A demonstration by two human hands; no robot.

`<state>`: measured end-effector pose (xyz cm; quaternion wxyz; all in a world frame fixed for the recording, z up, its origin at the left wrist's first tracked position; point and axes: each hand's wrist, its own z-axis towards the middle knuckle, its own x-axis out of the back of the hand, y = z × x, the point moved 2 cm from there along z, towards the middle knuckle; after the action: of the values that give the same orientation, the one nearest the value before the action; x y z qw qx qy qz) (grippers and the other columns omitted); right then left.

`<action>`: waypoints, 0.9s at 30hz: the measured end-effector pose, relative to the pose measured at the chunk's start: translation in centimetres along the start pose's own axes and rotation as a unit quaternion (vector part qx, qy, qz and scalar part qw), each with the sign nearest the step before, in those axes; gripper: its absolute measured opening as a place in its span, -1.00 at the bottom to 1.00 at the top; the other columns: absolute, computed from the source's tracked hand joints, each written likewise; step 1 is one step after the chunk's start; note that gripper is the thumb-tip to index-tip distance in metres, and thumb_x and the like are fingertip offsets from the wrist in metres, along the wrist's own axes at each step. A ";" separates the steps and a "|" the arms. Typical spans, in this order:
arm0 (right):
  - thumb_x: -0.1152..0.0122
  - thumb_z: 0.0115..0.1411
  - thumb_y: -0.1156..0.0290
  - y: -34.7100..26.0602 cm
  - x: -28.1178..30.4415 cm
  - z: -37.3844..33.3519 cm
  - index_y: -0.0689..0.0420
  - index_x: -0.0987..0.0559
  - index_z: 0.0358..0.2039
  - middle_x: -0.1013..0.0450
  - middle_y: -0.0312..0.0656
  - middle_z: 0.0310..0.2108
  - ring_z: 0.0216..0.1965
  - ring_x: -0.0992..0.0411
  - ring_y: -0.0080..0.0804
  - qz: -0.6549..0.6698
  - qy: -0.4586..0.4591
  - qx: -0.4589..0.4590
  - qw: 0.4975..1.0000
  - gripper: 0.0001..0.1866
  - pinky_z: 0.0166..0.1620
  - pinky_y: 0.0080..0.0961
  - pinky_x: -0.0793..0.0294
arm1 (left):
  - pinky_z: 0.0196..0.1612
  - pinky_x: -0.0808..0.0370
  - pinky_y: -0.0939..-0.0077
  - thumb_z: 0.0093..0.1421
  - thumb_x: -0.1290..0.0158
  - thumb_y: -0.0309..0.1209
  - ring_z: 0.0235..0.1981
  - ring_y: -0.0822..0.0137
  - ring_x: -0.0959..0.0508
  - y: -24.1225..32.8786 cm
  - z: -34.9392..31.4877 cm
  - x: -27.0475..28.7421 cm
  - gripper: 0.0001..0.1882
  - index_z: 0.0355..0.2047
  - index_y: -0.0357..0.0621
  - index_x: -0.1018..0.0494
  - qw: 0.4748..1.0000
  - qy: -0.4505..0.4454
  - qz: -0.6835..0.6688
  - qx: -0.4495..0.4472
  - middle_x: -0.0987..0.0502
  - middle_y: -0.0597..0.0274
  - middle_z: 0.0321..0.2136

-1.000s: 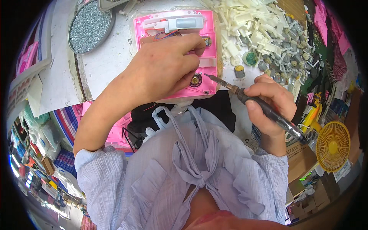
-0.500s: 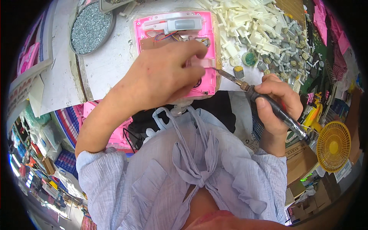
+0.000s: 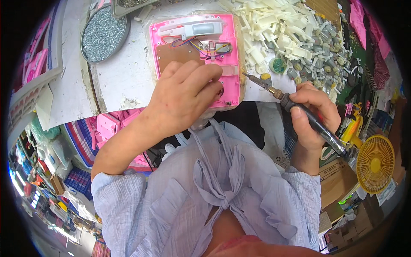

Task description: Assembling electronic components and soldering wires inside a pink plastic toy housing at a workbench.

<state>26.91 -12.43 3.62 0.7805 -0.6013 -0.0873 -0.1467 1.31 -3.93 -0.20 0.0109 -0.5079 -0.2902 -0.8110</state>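
Observation:
A pink plastic casing (image 3: 233,34) lies with its inside facing up at the table's front edge. It holds a brown circuit board (image 3: 171,58), thin coloured wires (image 3: 195,45), a white plastic part (image 3: 201,29) and a small metal-framed part (image 3: 222,48). My left hand (image 3: 184,94) bends over the casing's lower half, its fingers curled together near a dark round part (image 3: 221,91). Whatever the fingertips pinch is hidden. My right hand (image 3: 314,113) is wrapped round the black handle of a soldering iron (image 3: 314,122). The iron's tip points at the casing's right edge, apart from my left hand.
A round tray of small screws (image 3: 105,34) stands at the far left. Cream plastic parts (image 3: 282,30) and grey motor-like pieces (image 3: 327,64) are heaped at the right. Beyond my right arm is a yellow fan (image 3: 375,165). Pink parts (image 3: 107,126) fill a basket below the table's left side.
My left hand has drawn back toward me and left, uncovering the board, wires and metal-framed part. The soldering iron has shifted slightly right, its tip away from where the left fingers were.

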 end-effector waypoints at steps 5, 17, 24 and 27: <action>-0.38 0.09 0.38 -0.8 0.6 -0.5 0.35 -0.59 -0.26 -0.48 -0.12 -0.43 -0.36 -0.38 -0.36 -0.011 -0.021 -0.080 0.997 -0.70 -0.09 -0.35 -0.35 | -0.19 -0.32 0.30 -0.08 -0.35 -0.41 -0.26 0.23 -0.48 0.5 0.2 0.0 -0.62 -0.20 -0.07 -0.57 0.999 -0.013 0.016 0.028 -0.47 0.25 -0.13; -0.33 0.13 0.50 1.0 4.0 -3.6 0.37 -0.59 -0.18 -0.56 -0.14 -0.27 -0.33 -0.47 -0.55 0.021 0.156 -0.095 0.983 -0.73 -0.19 -0.65 -0.41 | -0.10 -0.40 0.27 -0.08 -0.38 -0.37 -0.17 0.15 -0.47 -1.8 -1.8 1.8 -0.56 -0.11 0.02 -0.66 0.998 0.045 0.008 0.036 -0.47 0.13 -0.07; -0.24 0.26 0.46 2.3 12.7 -6.8 0.26 -0.59 -0.18 -0.51 -0.24 -0.39 -0.48 -0.40 -0.60 0.100 0.483 -0.088 0.865 -0.83 -0.22 -0.60 -0.54 | 0.00 -0.31 0.11 -0.02 -0.33 -0.21 -0.06 0.08 -0.49 -2.0 -2.3 1.4 -0.61 -0.13 0.06 -0.68 0.992 0.027 0.120 -0.027 -0.53 0.14 -0.01; -0.21 0.30 0.49 3.0 18.5 -8.6 0.26 -0.59 -0.20 -0.50 -0.24 -0.43 -0.57 -0.26 -0.68 0.092 0.499 0.004 0.862 -0.88 -0.41 -0.65 -0.34 | -0.03 -0.26 0.20 0.02 -0.29 -0.29 -0.15 0.16 -0.47 -1.7 -2.0 1.4 -0.66 -0.14 0.06 -0.69 0.989 0.047 0.131 -0.044 -0.52 0.20 -0.09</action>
<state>45.01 -22.29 4.42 0.7322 -0.4496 0.3693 -0.3541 -1.52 -3.13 -0.43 0.1086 -0.5032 -0.1840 -0.8374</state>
